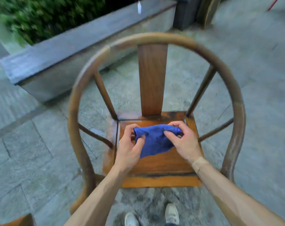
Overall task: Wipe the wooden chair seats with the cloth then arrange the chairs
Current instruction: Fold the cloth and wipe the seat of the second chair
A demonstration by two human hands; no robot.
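Both hands hold the blue cloth (154,141) above the chair seat (163,162): left hand (130,149) and right hand (181,141) each pinch an end, apparently refolding it mid-wipe. Next move likely needs cloth pressed flat on the seat. No readable writing.

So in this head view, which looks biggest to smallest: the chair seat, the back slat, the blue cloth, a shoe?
1. Chair seat.
2. Back slat, though it may only look smaller because it stands farther from the camera.
3. Blue cloth, bunched between the left hand and right hand.
4. Shoe, partly cut off.
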